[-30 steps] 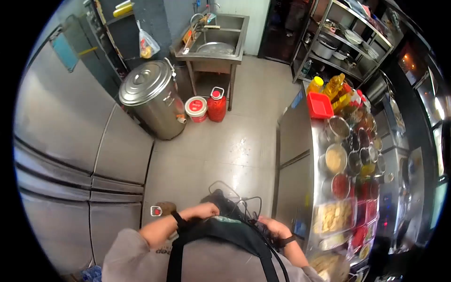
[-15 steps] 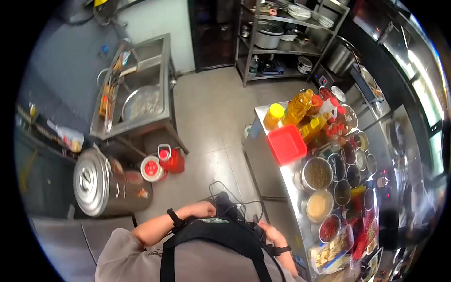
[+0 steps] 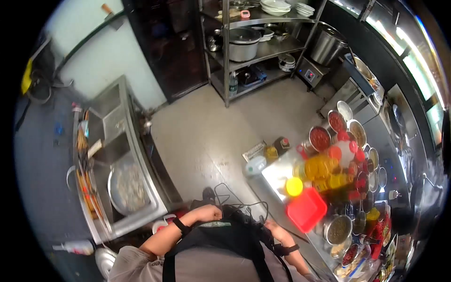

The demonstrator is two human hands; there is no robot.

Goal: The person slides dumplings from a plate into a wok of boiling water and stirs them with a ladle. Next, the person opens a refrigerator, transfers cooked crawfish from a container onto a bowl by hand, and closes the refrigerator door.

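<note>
Held low in front of my body, my left hand point(image 3: 209, 213) is closed, its knuckles by the upper edge of a black chest bag point(image 3: 230, 235). What it grips, if anything, is hidden. On the other side of the bag, my right hand point(image 3: 275, 231) has its fingers curled next to dark gear, and their contents cannot be made out. Thin black cables point(image 3: 242, 199) loop out ahead of the bag, between the two hands. Both wrists wear black bands.
A steel sink point(image 3: 141, 174) with a basin in it stands left. To the right, a steel counter point(image 3: 277, 171) carries a red plastic tray point(image 3: 306, 210), oil bottles point(image 3: 319, 169) and several seasoning bowls. Ahead are a steel rack point(image 3: 268, 51), a stockpot point(image 3: 327, 44) and tiled floor point(image 3: 192, 131).
I have moved forward and the view has turned right: the sink and counter sit closer and lower. The lidded steel drum has mostly slipped out of view. Both hands keep nearly the same pose.
</note>
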